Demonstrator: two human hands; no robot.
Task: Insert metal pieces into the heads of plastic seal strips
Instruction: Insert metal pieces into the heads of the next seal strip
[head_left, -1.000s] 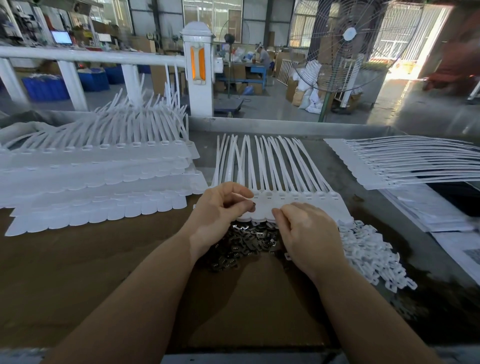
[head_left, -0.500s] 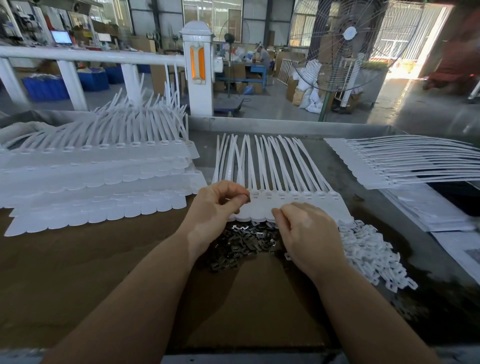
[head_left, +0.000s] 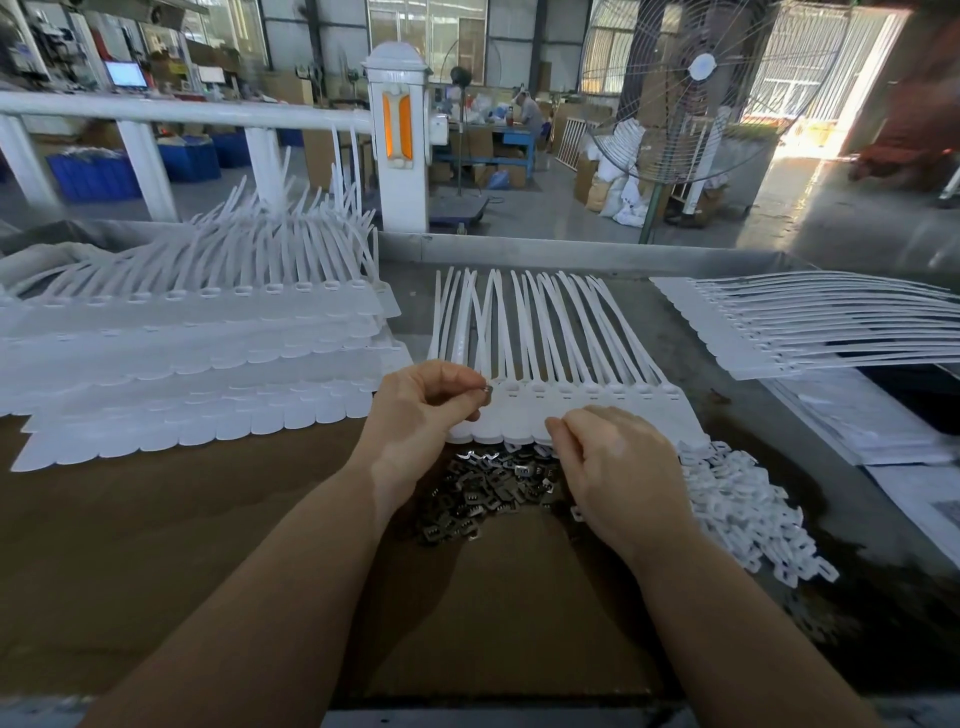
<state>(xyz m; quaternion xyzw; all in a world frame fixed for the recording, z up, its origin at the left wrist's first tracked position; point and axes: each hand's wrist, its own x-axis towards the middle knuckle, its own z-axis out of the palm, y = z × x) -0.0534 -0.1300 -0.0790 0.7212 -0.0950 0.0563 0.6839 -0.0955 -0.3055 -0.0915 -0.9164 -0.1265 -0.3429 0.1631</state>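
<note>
At strip heads | left hand grip pinches metal piece | right hand grip pinches seal strips

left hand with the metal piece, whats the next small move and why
Probably push the metal piece into the slot at the head of the leftmost seal strip. The left hand pinches it right beside that head, and the right hand is pressing on the row of heads, likely to steady it.
</note>
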